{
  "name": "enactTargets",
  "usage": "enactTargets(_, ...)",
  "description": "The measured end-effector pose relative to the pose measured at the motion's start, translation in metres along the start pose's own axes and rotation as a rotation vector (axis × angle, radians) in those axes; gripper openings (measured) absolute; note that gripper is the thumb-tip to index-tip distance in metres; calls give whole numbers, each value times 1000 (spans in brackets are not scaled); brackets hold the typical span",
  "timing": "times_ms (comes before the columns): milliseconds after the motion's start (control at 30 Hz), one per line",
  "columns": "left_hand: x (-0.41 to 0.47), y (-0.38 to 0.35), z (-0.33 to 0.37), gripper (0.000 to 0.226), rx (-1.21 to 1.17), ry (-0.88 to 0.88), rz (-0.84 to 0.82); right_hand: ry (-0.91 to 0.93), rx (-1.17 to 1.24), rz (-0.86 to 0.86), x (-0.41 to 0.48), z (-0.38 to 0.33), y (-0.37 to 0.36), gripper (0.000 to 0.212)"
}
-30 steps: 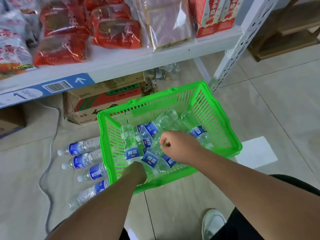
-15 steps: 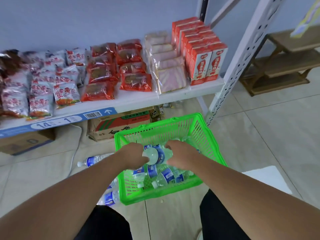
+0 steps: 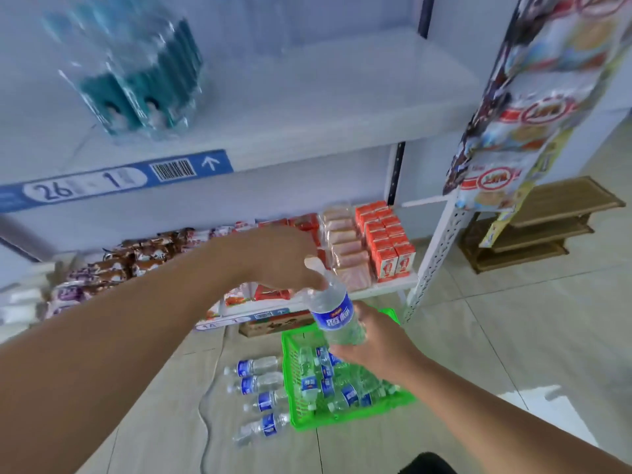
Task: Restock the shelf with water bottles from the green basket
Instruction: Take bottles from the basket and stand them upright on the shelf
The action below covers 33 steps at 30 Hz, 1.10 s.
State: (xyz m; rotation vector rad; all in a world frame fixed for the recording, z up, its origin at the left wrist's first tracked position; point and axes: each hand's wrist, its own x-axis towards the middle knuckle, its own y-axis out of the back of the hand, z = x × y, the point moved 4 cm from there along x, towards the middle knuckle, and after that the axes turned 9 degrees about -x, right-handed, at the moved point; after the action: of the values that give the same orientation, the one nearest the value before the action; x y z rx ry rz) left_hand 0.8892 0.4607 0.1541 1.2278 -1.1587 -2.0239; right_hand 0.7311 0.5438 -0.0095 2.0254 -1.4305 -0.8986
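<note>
Both hands hold one water bottle (image 3: 334, 314) upright in the air above the green basket (image 3: 291, 378), below the front edge of the upper shelf (image 3: 325, 107). The left hand (image 3: 284, 265) curls over its neck and cap; the right hand (image 3: 374, 340) wraps round its lower body. The basket stands on the floor (image 3: 513, 354) just in front of the lower shelf (image 3: 383, 290), near the white upright post (image 3: 432, 268), with more bottles (image 3: 342, 388) lying jumbled inside. Four bottles (image 3: 260, 384) lie in a row on the floor just beside the basket's left wall. On the upper shelf a shrink-wrapped pack (image 3: 136, 83) sits towards the left end; from there to the right edge the board is bare. A hanging snack strip (image 3: 533, 107) drapes down at the shelf's right corner.
</note>
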Motion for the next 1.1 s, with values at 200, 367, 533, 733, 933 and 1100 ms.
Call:
enactTargets(200, -93, 106, 18, 48, -438, 11, 366, 81, 239, 152, -40, -123, 87, 54)
enactTargets(367, -128, 126, 26, 59, -654, -61, 475, 158, 270, 259, -41, -193, 128, 47)
enactTargets(533, -132, 174, 28, 45, -716, -147, 588, 138, 290, 298, -23, -212, 160, 45)
enactTargets(733, -86, 212, 17, 51, -769, -162, 629, 123, 241, 290, 38, -208, 201, 36)
enactTargets(933, -13, 249, -14, 82, -847, -27, 705, 87, 125, 359, 139, -192, 257, 38)
enactTargets(1100, 36, 241, -50, 19, -811, 146, 680, 47, 43, 377, 239, -165, 299, 44)
